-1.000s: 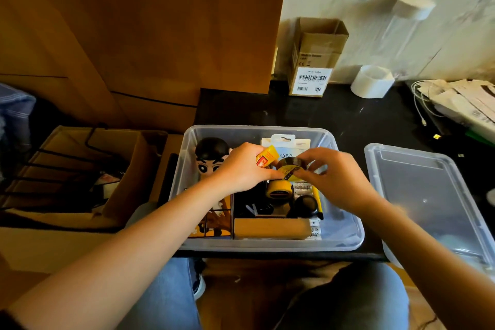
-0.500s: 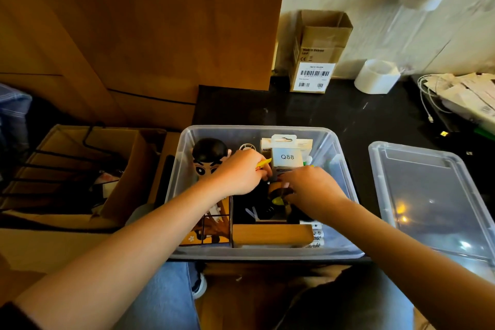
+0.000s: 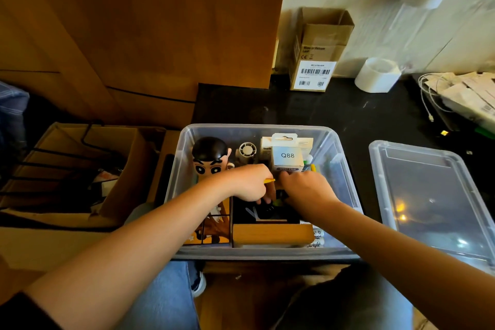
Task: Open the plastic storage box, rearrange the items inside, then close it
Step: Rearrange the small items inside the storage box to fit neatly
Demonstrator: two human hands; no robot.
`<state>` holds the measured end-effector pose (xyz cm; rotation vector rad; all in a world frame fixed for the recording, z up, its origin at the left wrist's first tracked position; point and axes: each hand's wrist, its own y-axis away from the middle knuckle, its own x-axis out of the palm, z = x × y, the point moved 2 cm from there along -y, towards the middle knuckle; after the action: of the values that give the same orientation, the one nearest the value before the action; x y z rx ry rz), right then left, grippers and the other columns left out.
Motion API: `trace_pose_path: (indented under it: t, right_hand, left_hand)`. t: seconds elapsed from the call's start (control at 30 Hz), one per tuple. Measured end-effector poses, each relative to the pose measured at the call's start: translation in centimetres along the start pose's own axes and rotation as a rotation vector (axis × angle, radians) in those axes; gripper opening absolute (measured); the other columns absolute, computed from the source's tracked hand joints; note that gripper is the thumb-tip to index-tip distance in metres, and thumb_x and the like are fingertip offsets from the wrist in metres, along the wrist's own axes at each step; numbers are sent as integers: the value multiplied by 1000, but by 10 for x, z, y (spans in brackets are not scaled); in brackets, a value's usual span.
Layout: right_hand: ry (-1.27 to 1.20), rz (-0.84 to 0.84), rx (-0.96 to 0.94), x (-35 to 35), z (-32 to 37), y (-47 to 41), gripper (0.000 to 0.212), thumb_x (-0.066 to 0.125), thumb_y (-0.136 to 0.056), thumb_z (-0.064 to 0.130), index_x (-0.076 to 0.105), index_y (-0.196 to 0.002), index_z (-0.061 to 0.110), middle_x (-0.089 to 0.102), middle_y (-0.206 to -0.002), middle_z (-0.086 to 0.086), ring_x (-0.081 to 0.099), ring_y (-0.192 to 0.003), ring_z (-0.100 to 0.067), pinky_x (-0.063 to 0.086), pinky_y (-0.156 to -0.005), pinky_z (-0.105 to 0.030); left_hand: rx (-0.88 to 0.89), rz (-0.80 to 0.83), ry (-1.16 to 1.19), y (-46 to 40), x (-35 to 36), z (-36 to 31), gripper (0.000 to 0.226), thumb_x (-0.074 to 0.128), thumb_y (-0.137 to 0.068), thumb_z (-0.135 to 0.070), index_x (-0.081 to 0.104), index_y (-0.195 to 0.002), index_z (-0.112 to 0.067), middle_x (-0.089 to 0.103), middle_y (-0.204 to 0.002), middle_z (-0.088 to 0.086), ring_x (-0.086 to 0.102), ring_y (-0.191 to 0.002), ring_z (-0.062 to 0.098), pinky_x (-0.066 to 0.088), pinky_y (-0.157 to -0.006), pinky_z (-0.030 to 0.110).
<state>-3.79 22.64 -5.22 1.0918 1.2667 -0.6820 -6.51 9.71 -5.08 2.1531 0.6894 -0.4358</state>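
The clear plastic storage box [image 3: 267,128] stands open on the black table, its lid [image 3: 428,195] lying flat to the right. Inside are a cartoon figure [image 3: 211,158], a small white fan [image 3: 247,150], a white Q88 mini fan box [image 3: 288,155] and a wooden organizer [image 3: 272,233]. My left hand [image 3: 249,185] is down in the box middle, closed on a small yellow packet [image 3: 269,180]. My right hand [image 3: 305,190] touches it from the right, fingers curled down on a yellow and black tape roll [image 3: 278,202], mostly hidden.
A barcoded cardboard box [image 3: 318,56] and a white roll [image 3: 377,75] stand at the back wall. White cables and papers [image 3: 460,96] lie far right. An open carton [image 3: 80,169] with a black wire rack sits left of the table. My knees are below the table's edge.
Both hands have dropped from above the box down into its middle, taking the tape roll and yellow packet with them. The Q88 box behind them now shows.
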Motion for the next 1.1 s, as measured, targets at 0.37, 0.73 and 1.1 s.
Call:
trace_pose_path:
  t: [0.37,0.73,1.1]
  right_hand:
    - [-48,135,85,4,-16,-4,25,54,-93,21,61,-113,8,65,-105,-10,63,-95,-24,51,-84,-31]
    - [-44,43,81,6,-12,-1,28,51,-92,35,62,-98,9,59,-83,-4,55,-73,-17,45,-64,-25]
    - [14,11,70,3,-6,-3,33,48,-93,41,64,-96,13,66,-89,-4,57,-73,-16,41,-62,-23]
  left_hand:
    - [-19,5,-21,-5,5,3,38,41,-90,8,63,-116,-9,66,-113,5,61,-107,19,51,-93,34]
    - [0,-94,-124,-5,7,0,24,49,-91,-5,65,-108,-11,66,-101,9,62,-89,22,50,-81,34]
    - [12,-340,-645,-15,22,-14,15,65,-87,-19,61,-97,-8,63,-96,13,62,-88,33,40,-61,35]
